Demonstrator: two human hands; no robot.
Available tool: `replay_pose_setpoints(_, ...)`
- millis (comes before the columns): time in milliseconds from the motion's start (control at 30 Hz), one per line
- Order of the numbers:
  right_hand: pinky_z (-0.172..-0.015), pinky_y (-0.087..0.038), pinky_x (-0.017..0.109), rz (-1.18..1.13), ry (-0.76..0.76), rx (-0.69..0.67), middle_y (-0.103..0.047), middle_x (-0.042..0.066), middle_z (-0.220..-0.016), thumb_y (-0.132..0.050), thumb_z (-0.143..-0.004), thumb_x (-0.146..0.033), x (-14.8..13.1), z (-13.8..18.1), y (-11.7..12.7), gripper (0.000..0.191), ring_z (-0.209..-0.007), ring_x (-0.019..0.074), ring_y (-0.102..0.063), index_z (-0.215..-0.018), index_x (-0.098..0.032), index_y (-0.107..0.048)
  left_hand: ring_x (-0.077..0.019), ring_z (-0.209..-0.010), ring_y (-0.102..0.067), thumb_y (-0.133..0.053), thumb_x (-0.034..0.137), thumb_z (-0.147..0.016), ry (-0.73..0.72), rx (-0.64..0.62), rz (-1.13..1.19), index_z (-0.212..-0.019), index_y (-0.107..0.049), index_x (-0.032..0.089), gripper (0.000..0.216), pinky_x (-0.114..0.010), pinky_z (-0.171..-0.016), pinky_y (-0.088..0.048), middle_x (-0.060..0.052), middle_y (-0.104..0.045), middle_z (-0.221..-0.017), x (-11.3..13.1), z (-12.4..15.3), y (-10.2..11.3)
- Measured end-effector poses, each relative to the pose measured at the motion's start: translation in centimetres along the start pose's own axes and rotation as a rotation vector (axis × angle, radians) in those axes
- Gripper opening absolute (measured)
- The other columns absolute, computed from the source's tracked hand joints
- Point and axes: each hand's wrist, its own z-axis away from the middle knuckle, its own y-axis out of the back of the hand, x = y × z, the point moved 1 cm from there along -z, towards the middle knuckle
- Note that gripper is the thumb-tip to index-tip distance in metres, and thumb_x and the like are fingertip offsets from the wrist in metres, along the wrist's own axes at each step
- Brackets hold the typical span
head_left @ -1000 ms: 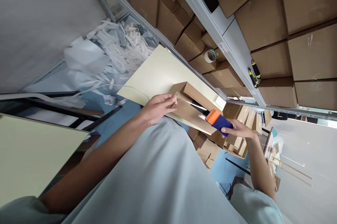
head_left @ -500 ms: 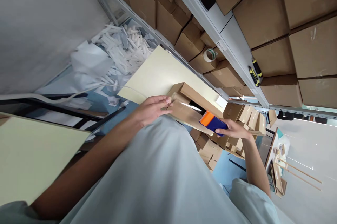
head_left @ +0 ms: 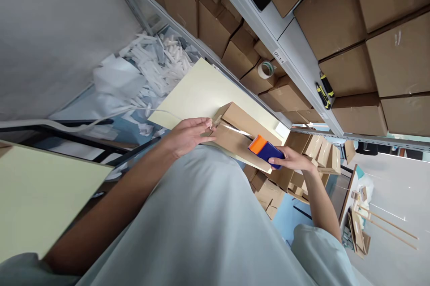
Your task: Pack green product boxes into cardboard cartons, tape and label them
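Observation:
A long brown cardboard box (head_left: 235, 140) lies across the pale yellow tabletop (head_left: 191, 91). Its top flaps meet along a seam, with a shiny strip of clear tape (head_left: 237, 130) over part of it. My right hand (head_left: 292, 159) grips a blue and orange tape dispenser (head_left: 264, 150) low over the box's right part. At the box's left end is my left hand (head_left: 190, 133), its fingers stretched out by the tape's end. Whether the fingertips touch the box, I cannot tell.
Metal shelving with many brown boxes (head_left: 242, 50) runs along the table's far side, with a tape roll (head_left: 266, 69) and yellow-black utility knives (head_left: 325, 91) on it. White paper scraps (head_left: 161, 62) lie at left. Open cartons (head_left: 319, 151) stand at right.
The tape dispenser has moved a little left and up along the box with my right hand. The dark gap between the flaps has closed. My left hand has shifted slightly left.

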Motion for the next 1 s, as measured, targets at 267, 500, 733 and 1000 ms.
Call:
replay_pose_setpoints(267,-0.068,-0.059,0.031,-0.056,0.014,-0.035,-0.073,0.001,-0.078,-0.080,-0.091,-0.075,1.7,-2.6,0.2,0.058,-0.071,0.0176,-0.069,-0.095,-0.020,-0.063,-0.0185,-0.086,-0.068,-0.105,0.042,-0.059,-0.048,0.110,-0.071,-0.082,-0.077,0.016,0.044,-0.054,-0.099,-0.069,-0.003,-0.069,-0.086,-1.0,-1.3,1.2)
replay_pose_setpoints(500,-0.065,-0.058,0.030,-0.046,0.006,-0.040,-0.071,-0.001,-0.075,-0.079,-0.091,-0.077,0.8,-3.5,-0.2,0.058,-0.067,0.0161,-0.067,-0.094,-0.022,-0.061,-0.0229,-0.091,-0.072,-0.094,0.033,-0.070,-0.114,0.221,-0.323,-0.085,-0.078,0.016,0.027,-0.044,-0.085,-0.072,-0.007,-0.075,-0.092,-0.4,-4.4,2.6)
replay_pose_setpoints(733,-0.063,-0.057,0.029,-0.042,-0.017,-0.017,-0.072,-0.001,-0.075,-0.080,-0.088,-0.080,0.0,-3.8,-0.6,0.060,-0.066,0.0159,-0.067,-0.093,-0.022,-0.062,-0.0232,-0.089,-0.071,-0.097,0.035,-0.059,-0.090,0.263,-0.351,-0.080,-0.080,0.015,0.033,-0.034,-0.071,-0.063,-0.011,-0.080,-0.094,-2.1,-8.5,3.3)
replay_pose_setpoints(1000,-0.064,-0.058,0.028,-0.057,-0.007,0.016,-0.072,-0.001,-0.074,-0.082,-0.087,-0.079,0.3,-3.8,-0.7,0.061,-0.065,0.0152,-0.067,-0.094,-0.021,-0.063,-0.0248,-0.091,-0.075,-0.099,0.057,-0.062,-0.055,0.194,-0.465,-0.124,-0.082,0.016,0.076,-0.035,-0.081,-0.060,-0.011,-0.084,-0.097,-4.2,-10.2,3.1)
